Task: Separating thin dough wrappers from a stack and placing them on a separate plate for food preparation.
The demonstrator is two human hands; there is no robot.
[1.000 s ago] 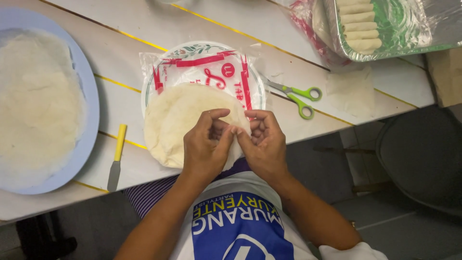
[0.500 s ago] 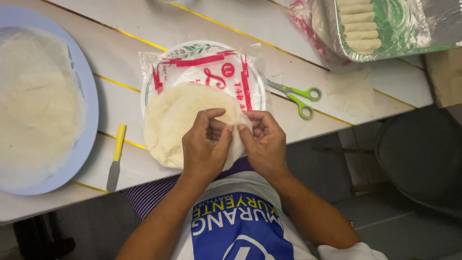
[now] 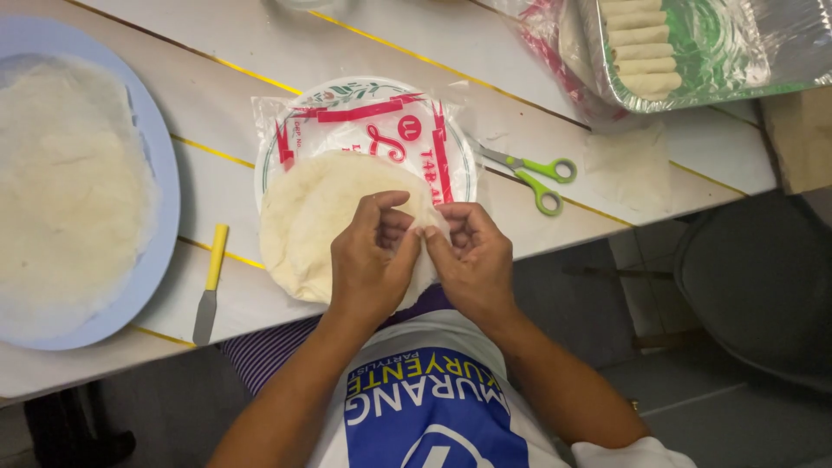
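Observation:
A stack of thin round pale wrappers [image 3: 316,217] lies half out of a clear plastic pack with red and green print [image 3: 364,121] on the white table [image 3: 520,95]. My left hand [image 3: 373,260] and my right hand [image 3: 472,256] meet at the stack's near right edge. Both pinch the rim of the top wrapper between fingertips and thumbs, fingers close together and facing each other. The edge of the wrapper shows white between my thumbs.
A large blue plate [image 3: 160,165] with a spread-out wrapper sits at the left. A yellow-handled knife [image 3: 210,286] lies beside it. Green-handled scissors [image 3: 533,173] lie right of the pack. A foil tray [image 3: 737,52] with several rolled pieces stands at the back right. A dark stool [image 3: 763,286] is below the table's edge.
My fingers have shifted slightly along the wrapper's edge, still pinching it. Nothing else has moved.

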